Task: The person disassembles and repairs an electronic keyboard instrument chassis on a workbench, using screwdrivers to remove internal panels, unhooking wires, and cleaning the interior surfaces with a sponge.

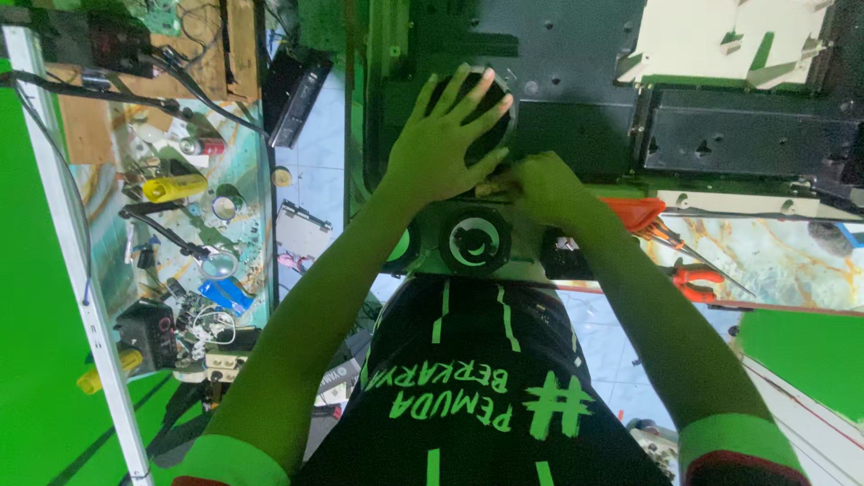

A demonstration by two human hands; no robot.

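Note:
My left hand [447, 135] lies flat with its fingers spread on a round black speaker cone [490, 135], which is set in a dark flat panel [576, 63]. Touching it on the right, my right hand [543, 186] is closed at the cone's lower right rim. A small pale object [490, 189] pokes out of its fingers; what it is I cannot tell. Below both hands sits a grey unit with a round black dial [474, 241].
Orange-handled pliers [697, 279] and an orange tool handle [641, 212] lie on a marbled surface to the right. On the left, a glass table holds a yellow cylinder [174, 187], a magnifier [219, 264], cables and small parts. A white bar [72, 252] runs along its edge.

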